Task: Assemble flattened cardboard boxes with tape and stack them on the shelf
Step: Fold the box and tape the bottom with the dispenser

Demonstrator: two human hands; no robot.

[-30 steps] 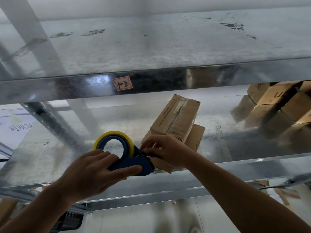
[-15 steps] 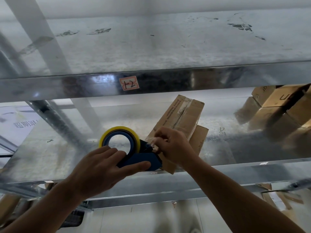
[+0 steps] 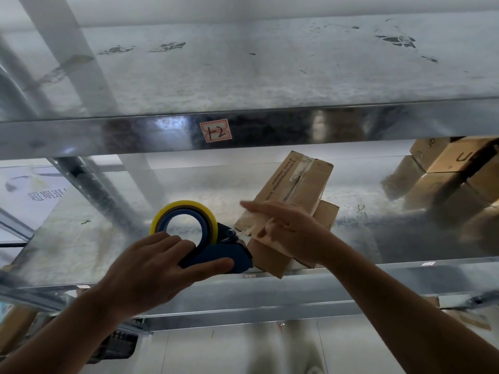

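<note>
Cardboard box (image 3: 297, 182) lies tilted on shelf (image 3: 94, 238), long axis running up-right, away from both hands. Left hand (image 3: 162, 271) grips tape dispenser (image 3: 216, 256) just left of box. Right hand (image 3: 291, 233) is nearer, at box's near end; blurred, can't tell its grip.

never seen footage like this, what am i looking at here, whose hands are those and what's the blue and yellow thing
No machine here: a person's two bare hands, filmed by one camera worn on their head, facing a metal shelf. The left hand grips a blue tape dispenser carrying a yellow-edged tape roll. A clear tape strip runs from it to the right hand, blurred, against a tilted cardboard box on the shelf. More boxes are stacked far right.
</note>
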